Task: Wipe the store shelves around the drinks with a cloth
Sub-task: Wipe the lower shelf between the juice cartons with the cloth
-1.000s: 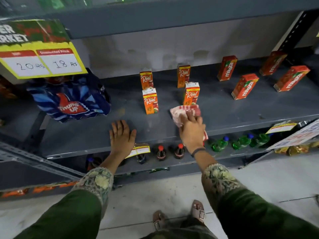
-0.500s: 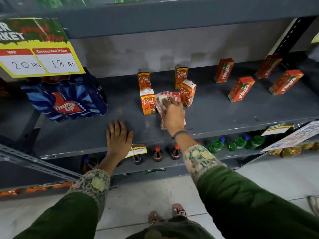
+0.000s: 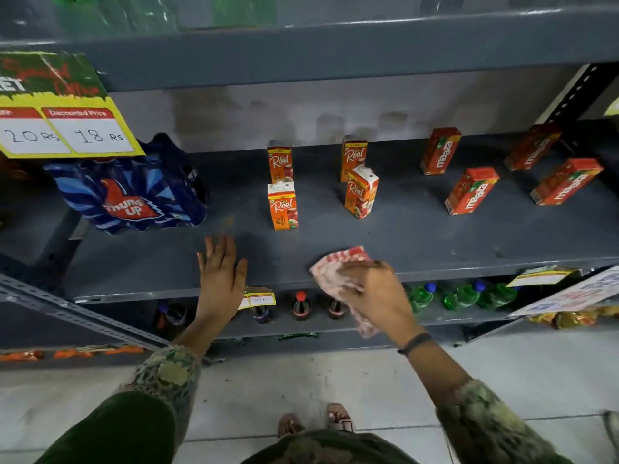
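My right hand (image 3: 375, 289) grips a red-and-white checked cloth (image 3: 338, 269) at the front edge of the grey metal shelf (image 3: 418, 236), part of the cloth hanging over the lip. My left hand (image 3: 219, 279) lies flat on the shelf's front edge, fingers spread, holding nothing. Several orange Real juice cartons (image 3: 282, 205) stand on the shelf behind the hands; the front right one (image 3: 361, 192) leans. Red Maaza cartons (image 3: 471, 191) stand further right.
A blue Thums Up multipack (image 3: 134, 192) sits at the shelf's left under a yellow price sign (image 3: 67, 128). Cola bottles (image 3: 300, 306) and green bottles (image 3: 464, 296) fill the lower shelf. A slotted upright (image 3: 576, 95) rises at right. My sandalled feet (image 3: 338, 418) stand on light floor tiles.
My right hand drew the cloth back from between the Real cartons to the shelf's front edge. The left hand stayed put.
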The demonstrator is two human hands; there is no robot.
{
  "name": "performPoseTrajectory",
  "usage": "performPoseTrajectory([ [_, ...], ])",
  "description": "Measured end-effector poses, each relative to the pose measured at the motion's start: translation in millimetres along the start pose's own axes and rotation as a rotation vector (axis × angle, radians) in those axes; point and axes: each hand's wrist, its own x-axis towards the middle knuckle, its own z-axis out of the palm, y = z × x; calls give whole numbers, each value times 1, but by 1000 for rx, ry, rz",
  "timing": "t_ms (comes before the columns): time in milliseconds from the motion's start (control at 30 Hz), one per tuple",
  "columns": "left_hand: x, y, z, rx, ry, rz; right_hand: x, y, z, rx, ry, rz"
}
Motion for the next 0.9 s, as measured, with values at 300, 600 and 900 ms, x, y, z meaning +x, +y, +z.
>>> performPoseTrajectory([
  [300, 90, 168, -2, 47, 72, 589, 38, 65, -37, -125, 335, 331],
  [600, 140, 219, 13, 59, -376, 380, 29, 88, -43, -258, 272, 245],
  [900, 124, 225, 35, 145, -168, 281, 27, 91, -46, -257, 257, 207],
])
